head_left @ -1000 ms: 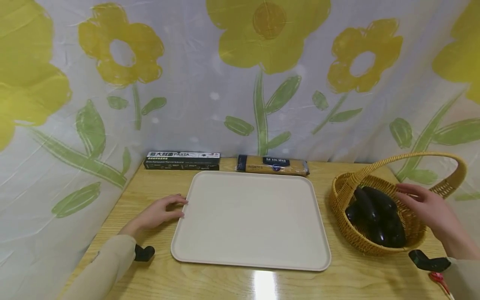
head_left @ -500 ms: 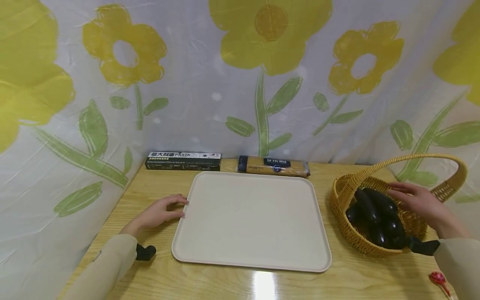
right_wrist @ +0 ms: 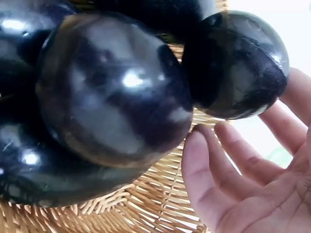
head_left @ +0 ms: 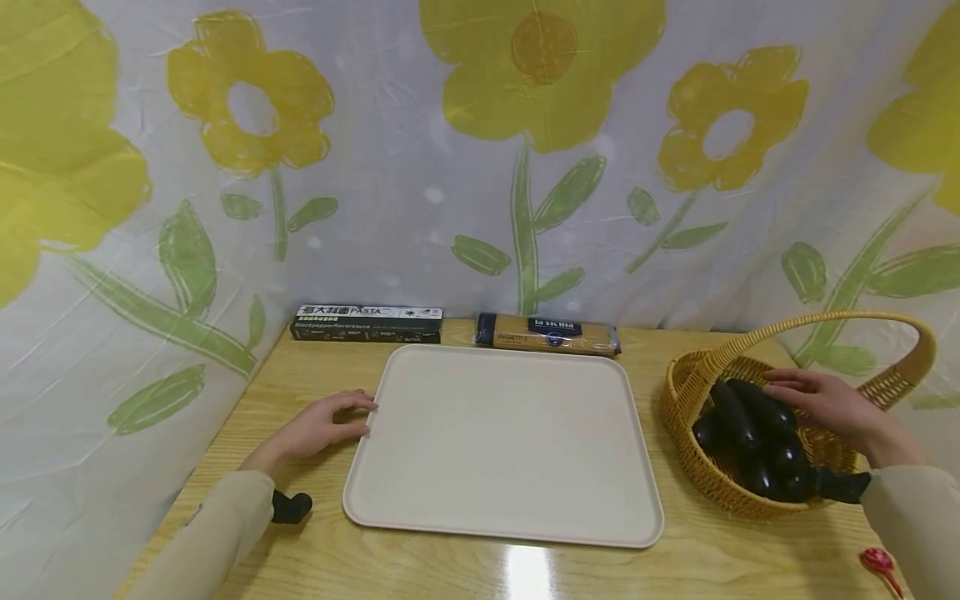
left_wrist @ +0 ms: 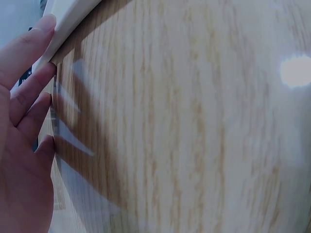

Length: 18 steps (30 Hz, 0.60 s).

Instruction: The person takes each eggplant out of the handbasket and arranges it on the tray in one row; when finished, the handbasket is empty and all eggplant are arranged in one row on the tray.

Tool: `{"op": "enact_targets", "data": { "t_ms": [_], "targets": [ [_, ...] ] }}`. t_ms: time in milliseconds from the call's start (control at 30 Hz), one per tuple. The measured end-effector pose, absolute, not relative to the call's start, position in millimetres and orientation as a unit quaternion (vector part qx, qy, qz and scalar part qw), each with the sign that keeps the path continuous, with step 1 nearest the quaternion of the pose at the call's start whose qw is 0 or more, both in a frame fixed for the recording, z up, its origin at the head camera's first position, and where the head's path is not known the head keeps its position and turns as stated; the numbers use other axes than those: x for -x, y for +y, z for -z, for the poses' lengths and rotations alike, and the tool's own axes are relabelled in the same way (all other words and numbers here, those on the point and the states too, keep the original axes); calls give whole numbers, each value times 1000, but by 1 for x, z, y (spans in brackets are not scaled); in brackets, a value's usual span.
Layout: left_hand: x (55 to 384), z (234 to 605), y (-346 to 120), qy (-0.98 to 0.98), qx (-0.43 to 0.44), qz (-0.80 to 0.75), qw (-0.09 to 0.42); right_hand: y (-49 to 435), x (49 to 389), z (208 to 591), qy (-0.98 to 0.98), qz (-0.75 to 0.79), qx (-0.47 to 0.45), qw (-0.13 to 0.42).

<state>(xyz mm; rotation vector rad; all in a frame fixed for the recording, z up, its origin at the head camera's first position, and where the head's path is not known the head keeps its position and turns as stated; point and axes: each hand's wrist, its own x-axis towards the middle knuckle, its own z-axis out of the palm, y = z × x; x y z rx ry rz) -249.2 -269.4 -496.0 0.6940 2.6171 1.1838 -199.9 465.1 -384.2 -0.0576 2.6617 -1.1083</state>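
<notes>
My left hand [head_left: 326,423] rests beside the left edge of a cream rectangular tray [head_left: 502,450], fingers relaxed. In the left wrist view, the thumb and one fingertip of this hand [left_wrist: 24,107] lie right at the tray's rim [left_wrist: 65,24]. Over at the right, my right hand [head_left: 828,404] reaches into a wicker basket [head_left: 701,479] under its arched handle. Several glossy dark eggplants [head_left: 738,412] lie inside. The right wrist view shows its loosely bent fingers [right_wrist: 245,155] close around the rounded end of one eggplant [right_wrist: 235,68], with a larger eggplant [right_wrist: 116,92] beside it.
Along the back of the wooden table [head_left: 420,567] lie a dark pasta box [head_left: 366,323] and a pack of spaghetti [head_left: 547,333]. A small red-headed item [head_left: 879,562] is near the right front. A flowered curtain [head_left: 390,208] hangs behind.
My right hand has moved left and deeper into the basket, towards the eggplants. The left hand stays at the tray's edge.
</notes>
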Motion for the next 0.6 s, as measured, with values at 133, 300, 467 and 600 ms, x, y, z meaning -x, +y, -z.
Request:
{"op": "enact_targets", "data": {
  "t_ms": [133,300,467,600],
  "targets": [
    [250,496,-270,883,-237,-394,90,464,199,383,911,387,20,142],
    [250,496,-270,885,-235,-391,91,466,197,381,897,411,27,157],
    [249,494,-270,886,-234,-389,96,470,198,378,879,440,52,177],
    [248,492,-269,888,-235,-383,97,471,201,376,864,451,80,208]
  ]
}}
